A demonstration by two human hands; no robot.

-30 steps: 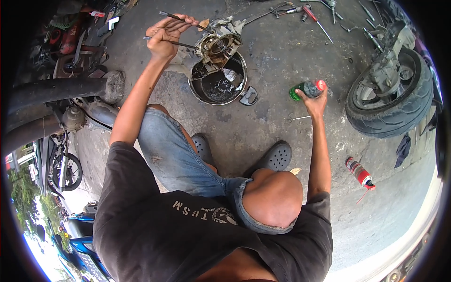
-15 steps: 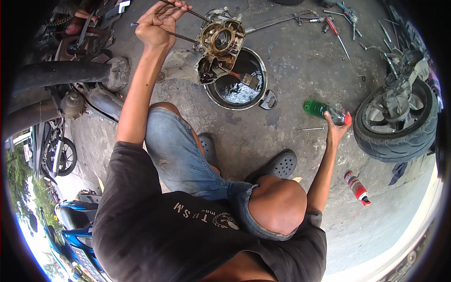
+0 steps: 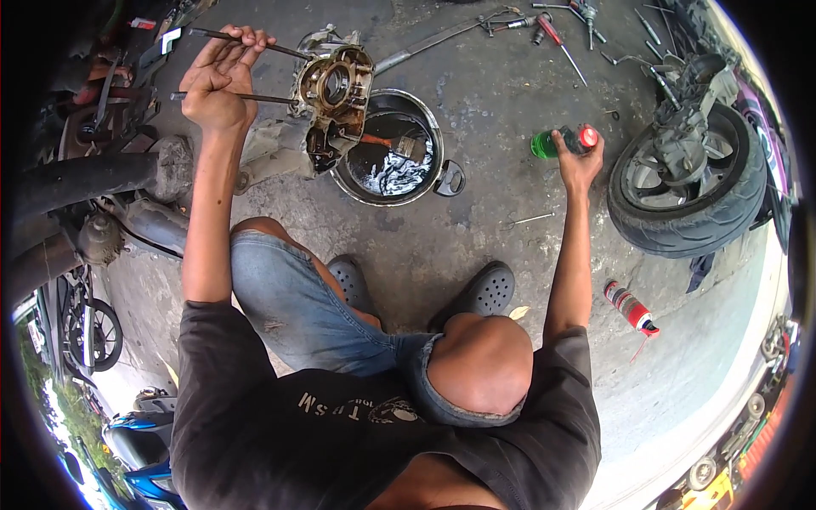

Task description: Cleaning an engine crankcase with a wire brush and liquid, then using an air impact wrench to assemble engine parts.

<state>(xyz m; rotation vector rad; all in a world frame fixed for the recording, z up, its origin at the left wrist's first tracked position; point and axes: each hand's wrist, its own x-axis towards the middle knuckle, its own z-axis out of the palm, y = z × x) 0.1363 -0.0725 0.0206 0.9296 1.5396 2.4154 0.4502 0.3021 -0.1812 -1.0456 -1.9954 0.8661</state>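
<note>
My left hand (image 3: pixel 223 89) is closed around the long dark studs (image 3: pixel 246 97) of a metal engine crankcase (image 3: pixel 333 93). The crankcase hangs over the left rim of a round metal pan (image 3: pixel 435 129) and hides part of it. Dark, shiny liquid fills the pan's bottom, and a paintbrush (image 3: pixel 408 150) with a reddish handle rests in it. Off to the right, my right hand (image 3: pixel 580 160) grips a plastic bottle (image 3: pixel 542 144) of green liquid with a red cap (image 3: pixel 588 137). The bottle is tilted, its cap end toward me, above the floor.
At right lies a wheel with a thick tyre (image 3: pixel 687 229), metal parts on top. A red spray can (image 3: pixel 631 308) lies nearer me. A screwdriver (image 3: pixel 563 51) and several tools lie at the back. Beside my left arm are a motorcycle's dark tubes (image 3: pixel 93 177).
The bottle has been raised off the floor and its cap end tipped up toward me in my right hand. The view has shifted; my left hand still holds the crankcase by its studs.
</note>
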